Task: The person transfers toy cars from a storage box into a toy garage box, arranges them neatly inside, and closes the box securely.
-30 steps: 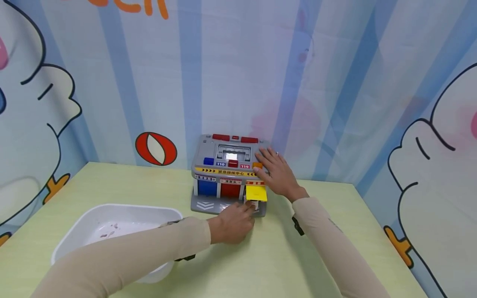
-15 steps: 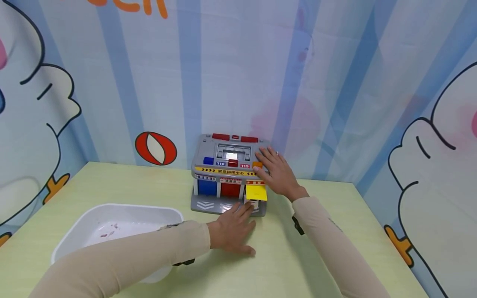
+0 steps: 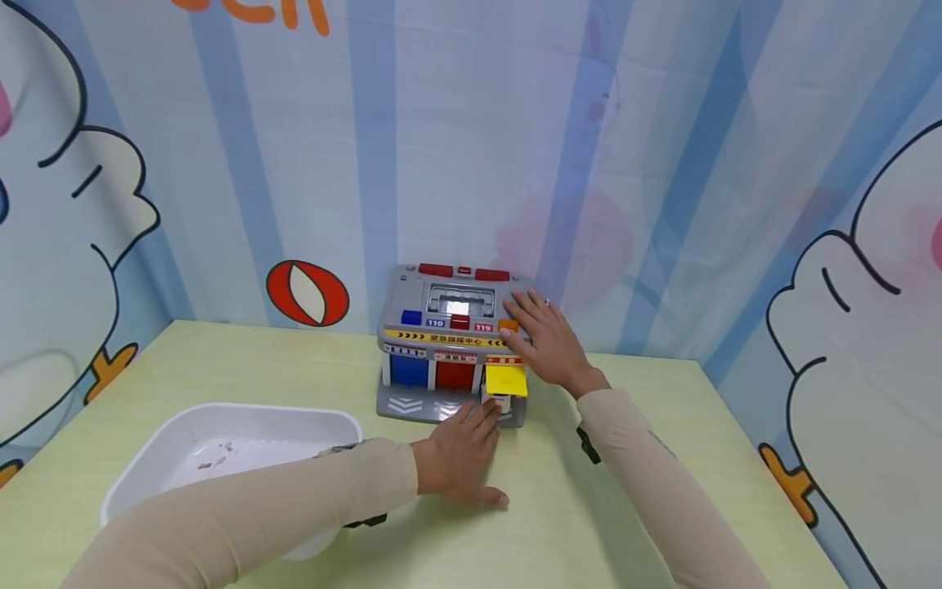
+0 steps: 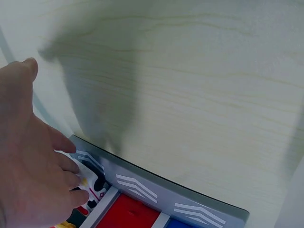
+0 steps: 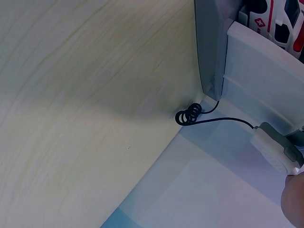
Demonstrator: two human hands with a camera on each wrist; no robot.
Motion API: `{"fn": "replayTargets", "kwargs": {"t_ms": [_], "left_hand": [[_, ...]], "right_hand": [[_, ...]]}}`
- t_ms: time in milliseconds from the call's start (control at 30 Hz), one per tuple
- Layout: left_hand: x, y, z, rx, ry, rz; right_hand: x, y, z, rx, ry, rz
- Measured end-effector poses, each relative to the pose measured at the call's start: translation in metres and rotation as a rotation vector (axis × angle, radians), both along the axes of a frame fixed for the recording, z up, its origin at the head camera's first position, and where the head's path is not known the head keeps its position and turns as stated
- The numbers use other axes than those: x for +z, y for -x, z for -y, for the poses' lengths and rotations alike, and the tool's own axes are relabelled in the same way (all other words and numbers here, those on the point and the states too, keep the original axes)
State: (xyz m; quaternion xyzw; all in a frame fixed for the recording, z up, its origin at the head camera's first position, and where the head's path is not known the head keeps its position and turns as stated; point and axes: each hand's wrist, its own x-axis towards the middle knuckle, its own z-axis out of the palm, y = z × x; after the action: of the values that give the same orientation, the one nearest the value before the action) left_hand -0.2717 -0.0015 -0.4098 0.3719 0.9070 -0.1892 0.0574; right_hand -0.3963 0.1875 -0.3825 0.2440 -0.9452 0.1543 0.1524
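Observation:
A grey toy emergency station [image 3: 412, 303] with blue, red and yellow garage doors stands at the back of the table. Its yellow door [image 3: 506, 381] is swung up over the right-hand bay. In that bay sits a small white toy ambulance [image 4: 90, 178] with red markings, its front poking out. My left hand [image 3: 458, 460] has its fingers stretched out, with the fingertips at the ambulance's front and the thumb spread to the side. Flat along the station roof's right side rests my right hand [image 3: 550, 343], near the orange button [image 3: 509, 325].
A white plastic basin [image 3: 243, 413] stands to the left, partly behind the left sleeve [image 3: 294, 491]. On the station's right side hangs a white toy handset [image 5: 273, 149] with a black coiled cord [image 5: 190, 114]. A printed curtain [image 3: 471, 164] closes off the back.
The left hand's fingers have straightened from a curled pose at the ambulance and the thumb has spread outward. The right hand and the station have stayed put.

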Motion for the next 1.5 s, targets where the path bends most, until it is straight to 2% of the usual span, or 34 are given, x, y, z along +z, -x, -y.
{"fn": "replayTargets", "kwargs": {"t_ms": [367, 633, 1033, 1400, 1500], "left_hand": [[0.006, 0.006, -0.004, 0.023, -0.003, -0.005], [0.004, 0.012, -0.005, 0.062, 0.015, 0.026], [0.005, 0.022, -0.006, 0.095, 0.002, 0.029], [0.007, 0.023, -0.007, 0.103, -0.021, 0.015], [0.012, 0.02, -0.008, 0.083, -0.048, 0.025]], "right_hand": [[-0.001, -0.001, 0.0, -0.006, 0.008, 0.011], [-0.001, 0.0, -0.001, -0.001, 0.012, 0.015], [0.001, -0.001, 0.0, 0.001, 0.013, 0.015], [0.002, 0.0, 0.001, -0.002, 0.012, 0.011], [0.0, 0.0, 0.0, -0.008, 0.004, 0.011]]}}
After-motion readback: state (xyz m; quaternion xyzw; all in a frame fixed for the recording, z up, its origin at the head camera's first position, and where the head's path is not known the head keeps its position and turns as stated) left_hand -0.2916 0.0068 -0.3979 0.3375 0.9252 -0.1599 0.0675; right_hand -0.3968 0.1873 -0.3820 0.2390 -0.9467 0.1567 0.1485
